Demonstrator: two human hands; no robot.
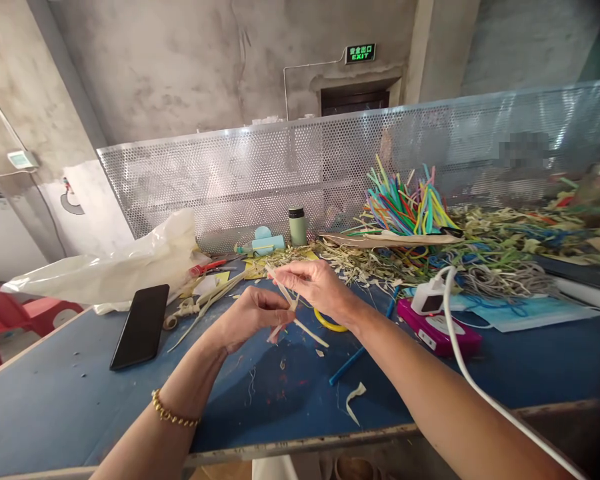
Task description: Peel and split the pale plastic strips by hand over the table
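My left hand [253,313] is closed, its thumb and fingers pinching pale, flat strips [311,333] that look like dried plant leaf. Just above it and to its right, my right hand [317,283] pinches the upper part of the same strips between thumb and fingertips. The strips cross between the hands, and one end sticks out to the lower right. A small pinkish piece [275,335] hangs below my left fingers; I cannot tell what it is. Beneath the right wrist lies a yellow ring-shaped piece [333,325], partly covered.
A black phone [140,327] lies left, near a plastic bag [130,263]. On the right are a magenta power strip [440,328] with a white cable and a blue face mask [525,313]. Leaf scraps, coloured stems [410,203] and a green bottle [297,227] stand before a perforated metal screen [230,180].
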